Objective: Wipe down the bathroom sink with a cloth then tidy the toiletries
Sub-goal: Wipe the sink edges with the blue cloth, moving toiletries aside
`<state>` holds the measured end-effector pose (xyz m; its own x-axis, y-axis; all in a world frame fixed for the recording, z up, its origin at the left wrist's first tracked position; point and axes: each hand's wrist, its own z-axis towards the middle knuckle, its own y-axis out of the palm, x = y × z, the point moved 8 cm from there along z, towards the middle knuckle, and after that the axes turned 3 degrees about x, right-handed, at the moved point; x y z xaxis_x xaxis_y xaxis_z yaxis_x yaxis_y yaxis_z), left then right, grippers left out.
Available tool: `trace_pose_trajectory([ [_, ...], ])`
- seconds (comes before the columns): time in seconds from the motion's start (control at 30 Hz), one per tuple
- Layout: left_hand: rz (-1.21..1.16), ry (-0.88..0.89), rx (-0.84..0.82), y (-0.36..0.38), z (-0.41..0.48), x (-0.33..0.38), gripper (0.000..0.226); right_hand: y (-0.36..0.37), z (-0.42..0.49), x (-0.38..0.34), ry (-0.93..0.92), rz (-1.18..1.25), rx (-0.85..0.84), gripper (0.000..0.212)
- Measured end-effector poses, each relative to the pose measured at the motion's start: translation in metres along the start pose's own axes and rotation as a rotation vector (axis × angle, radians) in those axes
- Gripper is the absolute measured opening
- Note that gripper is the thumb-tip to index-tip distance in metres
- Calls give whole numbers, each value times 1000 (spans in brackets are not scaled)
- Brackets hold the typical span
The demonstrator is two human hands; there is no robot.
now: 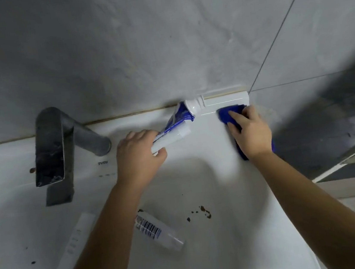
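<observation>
While our right hand (250,131) is pressing flat, fingers together, on the blue cloth (229,114) at the back right corner of the sink (228,251) ledge, our left hand (139,157) is curling around a bundle of toiletries: a white tube (172,138) and a crumpled blue-and-white toothpaste tube (179,116). We are pinching them between thumb and closed fingers near their lower ends. They look light, and the toothpaste tube looks soft and squashable, so we judge the firmer grip belongs on the stiff white tube, low and close to the palm. Both are running with their long axes slanting up and right, the far ends pointing toward the wall (159,35) and a white item (223,99) lying along the back edge. The cloth looks limp and thin, best handled under a flat palm. Down in the basin, a bottle (160,233) with a barcode is lying on its side, slanting toward the lower right, beside brown specks (201,212). A faucet (54,150) is standing to the left.
</observation>
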<state>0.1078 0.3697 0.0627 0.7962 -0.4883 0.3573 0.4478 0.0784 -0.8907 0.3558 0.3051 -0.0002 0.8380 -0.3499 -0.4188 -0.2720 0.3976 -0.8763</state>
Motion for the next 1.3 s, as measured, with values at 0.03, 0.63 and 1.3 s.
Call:
trace_pose_trajectory([
  [0.03,25,45,-20,6,5,5,28,-6,-14,2,1,4,11,31],
  [0.63,182,146,-210,83,12,19,76,-39,-102,27,58,113,41,33],
  [1.3,48,-365,9,-1,-215,46,39,-16,-81,-17,-453,126,-267,29],
])
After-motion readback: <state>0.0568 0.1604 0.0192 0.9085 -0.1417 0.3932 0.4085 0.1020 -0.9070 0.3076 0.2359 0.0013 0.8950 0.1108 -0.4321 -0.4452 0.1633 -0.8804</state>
